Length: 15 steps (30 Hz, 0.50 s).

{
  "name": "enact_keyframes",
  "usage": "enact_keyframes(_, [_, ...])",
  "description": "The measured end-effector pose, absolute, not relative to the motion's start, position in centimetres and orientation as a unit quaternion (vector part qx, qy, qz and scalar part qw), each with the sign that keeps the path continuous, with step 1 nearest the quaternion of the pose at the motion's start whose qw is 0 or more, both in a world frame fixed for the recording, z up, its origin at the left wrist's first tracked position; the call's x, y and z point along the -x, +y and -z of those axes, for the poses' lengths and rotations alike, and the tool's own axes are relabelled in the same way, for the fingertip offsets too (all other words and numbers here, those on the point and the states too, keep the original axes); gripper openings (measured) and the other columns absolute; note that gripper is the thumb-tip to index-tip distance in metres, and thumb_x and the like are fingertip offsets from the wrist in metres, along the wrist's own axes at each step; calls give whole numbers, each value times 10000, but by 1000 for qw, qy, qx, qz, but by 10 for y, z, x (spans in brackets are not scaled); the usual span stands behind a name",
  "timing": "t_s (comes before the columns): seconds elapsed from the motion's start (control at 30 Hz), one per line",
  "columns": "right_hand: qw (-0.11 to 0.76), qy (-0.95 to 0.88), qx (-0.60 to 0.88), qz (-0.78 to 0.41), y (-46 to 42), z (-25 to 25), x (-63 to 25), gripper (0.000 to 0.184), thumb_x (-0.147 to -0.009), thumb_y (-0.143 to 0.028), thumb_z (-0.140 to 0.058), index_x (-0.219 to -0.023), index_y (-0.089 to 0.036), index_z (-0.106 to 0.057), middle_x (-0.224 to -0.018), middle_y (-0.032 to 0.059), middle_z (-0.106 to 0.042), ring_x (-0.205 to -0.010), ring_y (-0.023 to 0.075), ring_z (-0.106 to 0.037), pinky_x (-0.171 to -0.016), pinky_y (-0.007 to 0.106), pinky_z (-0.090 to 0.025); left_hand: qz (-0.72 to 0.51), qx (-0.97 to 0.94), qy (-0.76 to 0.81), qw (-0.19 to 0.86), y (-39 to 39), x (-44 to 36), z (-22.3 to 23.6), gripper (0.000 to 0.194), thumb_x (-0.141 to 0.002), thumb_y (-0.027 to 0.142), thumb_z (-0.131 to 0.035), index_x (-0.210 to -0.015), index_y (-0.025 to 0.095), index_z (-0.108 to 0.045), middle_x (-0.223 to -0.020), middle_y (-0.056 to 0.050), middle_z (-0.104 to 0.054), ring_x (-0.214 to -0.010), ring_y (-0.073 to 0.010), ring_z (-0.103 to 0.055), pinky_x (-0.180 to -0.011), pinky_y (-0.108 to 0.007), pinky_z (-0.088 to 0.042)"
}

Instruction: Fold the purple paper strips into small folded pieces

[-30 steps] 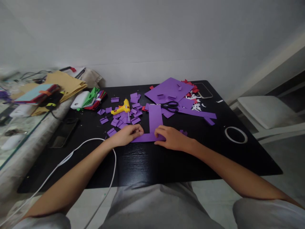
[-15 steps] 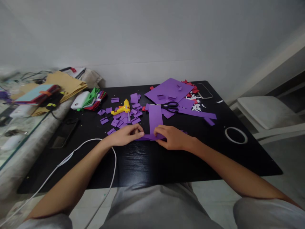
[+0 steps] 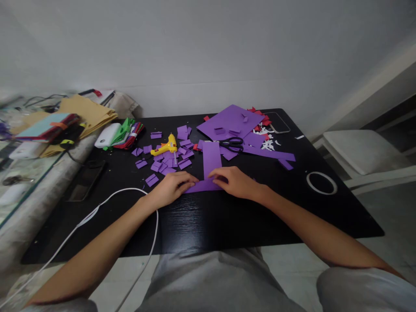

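A purple paper strip (image 3: 205, 186) lies crosswise near the middle of the black table. My left hand (image 3: 170, 187) pinches its left end between thumb and fingers. At the other end, my right hand (image 3: 238, 183) has curled fingers and thumb on the strip, covering that part. A wider purple paper piece (image 3: 212, 157) runs away from me, its near end meeting the crosswise strip. Black-handled scissors (image 3: 233, 143) rest by its far end, their blades partly hidden. To the left, a yellow glue gun (image 3: 166, 147) lies on several small folded purple paper pieces (image 3: 159, 167).
Behind the scissors lies a large purple sheet (image 3: 229, 120), beside red and white scraps (image 3: 268, 143). A white cable (image 3: 156, 229) loops by my left forearm. A roll of tape (image 3: 321, 183) is at right, a dark phone-shaped object (image 3: 86, 182) at left.
The crosswise strip, lifted and bent between my hands before, now lies flatter on the table. My right fingers have shifted slightly and my left hand has moved a little leftward.
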State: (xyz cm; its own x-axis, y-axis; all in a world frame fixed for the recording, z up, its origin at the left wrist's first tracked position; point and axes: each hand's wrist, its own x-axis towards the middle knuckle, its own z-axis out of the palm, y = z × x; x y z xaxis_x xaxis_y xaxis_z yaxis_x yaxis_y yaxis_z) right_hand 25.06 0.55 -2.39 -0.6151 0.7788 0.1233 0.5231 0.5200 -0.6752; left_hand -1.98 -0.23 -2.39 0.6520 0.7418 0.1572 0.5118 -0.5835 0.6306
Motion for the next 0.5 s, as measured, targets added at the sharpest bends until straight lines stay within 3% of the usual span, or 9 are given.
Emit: enact_keyframes(0.5, [236,-850,409,-234,1,50,-243,183,-967,-109,-582,-1029,-151,-750,-1026,96,-700,-989,214,-618,-947,374,-495,-207,-856,410,237,-4,13,43,226,-1006,228,-527,-1098,198,-731,-1055,-65,-696,-980,-194,-674,-908,-340,-549])
